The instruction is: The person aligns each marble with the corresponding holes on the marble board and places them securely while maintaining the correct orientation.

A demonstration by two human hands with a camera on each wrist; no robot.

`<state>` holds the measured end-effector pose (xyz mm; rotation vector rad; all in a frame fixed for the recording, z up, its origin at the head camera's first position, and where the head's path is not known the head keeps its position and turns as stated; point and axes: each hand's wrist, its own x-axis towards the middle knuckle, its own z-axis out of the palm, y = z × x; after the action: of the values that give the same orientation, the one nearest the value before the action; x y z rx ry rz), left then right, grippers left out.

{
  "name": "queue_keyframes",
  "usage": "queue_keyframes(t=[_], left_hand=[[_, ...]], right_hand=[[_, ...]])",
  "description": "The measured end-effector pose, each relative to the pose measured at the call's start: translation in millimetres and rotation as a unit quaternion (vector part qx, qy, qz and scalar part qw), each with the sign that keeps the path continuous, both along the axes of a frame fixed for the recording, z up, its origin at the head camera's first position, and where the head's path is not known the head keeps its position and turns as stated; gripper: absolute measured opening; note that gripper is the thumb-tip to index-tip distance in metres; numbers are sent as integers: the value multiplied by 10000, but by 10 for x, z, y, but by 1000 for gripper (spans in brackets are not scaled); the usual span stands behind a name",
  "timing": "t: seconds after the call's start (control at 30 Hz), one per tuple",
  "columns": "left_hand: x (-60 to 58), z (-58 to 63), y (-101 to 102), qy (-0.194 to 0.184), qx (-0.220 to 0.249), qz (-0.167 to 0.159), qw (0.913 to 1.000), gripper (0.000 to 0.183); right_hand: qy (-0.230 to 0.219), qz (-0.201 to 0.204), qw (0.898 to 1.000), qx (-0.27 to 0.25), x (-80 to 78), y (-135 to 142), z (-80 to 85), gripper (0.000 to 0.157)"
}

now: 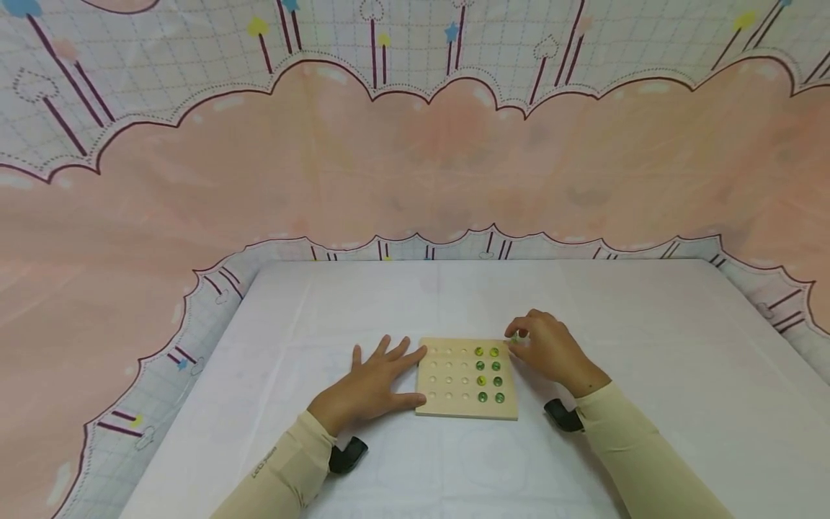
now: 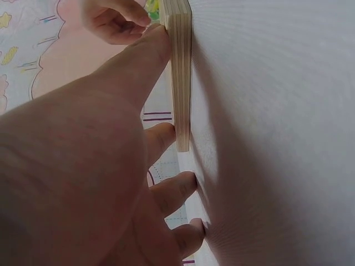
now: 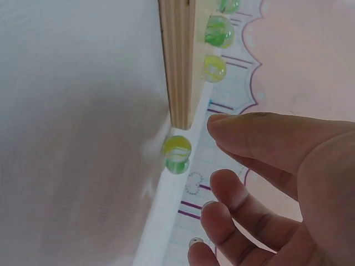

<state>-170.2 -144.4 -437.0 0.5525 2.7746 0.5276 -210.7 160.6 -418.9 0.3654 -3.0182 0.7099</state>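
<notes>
A pale wooden board (image 1: 441, 373) with rows of shallow round hollows lies flat on the white table. Green and yellow glass marbles (image 1: 497, 381) fill its two rightmost columns. My left hand (image 1: 366, 386) is spread at the board's left side, thumb and index fingertips touching its edge. Near the far right corner, my right hand (image 1: 547, 349) has thumb and fingers apart and loosely bent, with nothing between them in the right wrist view. Just past the board's end, a yellow marble (image 3: 177, 148) and a green marble (image 3: 177, 165) sit on the table close to those fingers.
White cloth covers the table (image 1: 324, 303) all round the board. Behind it hangs a patterned curtain (image 1: 402, 158) in peach and white. A black wrist camera (image 1: 348, 455) sits under the left wrist, another camera (image 1: 563, 416) under the right.
</notes>
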Motion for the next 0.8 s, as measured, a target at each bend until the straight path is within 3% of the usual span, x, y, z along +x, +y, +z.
queue_keyframes(t=[0.8], left_hand=[[-17, -38, -13, 56, -49, -25, 10000, 82]], right_hand=[[-113, -117, 9999, 39, -47, 62, -75, 11]])
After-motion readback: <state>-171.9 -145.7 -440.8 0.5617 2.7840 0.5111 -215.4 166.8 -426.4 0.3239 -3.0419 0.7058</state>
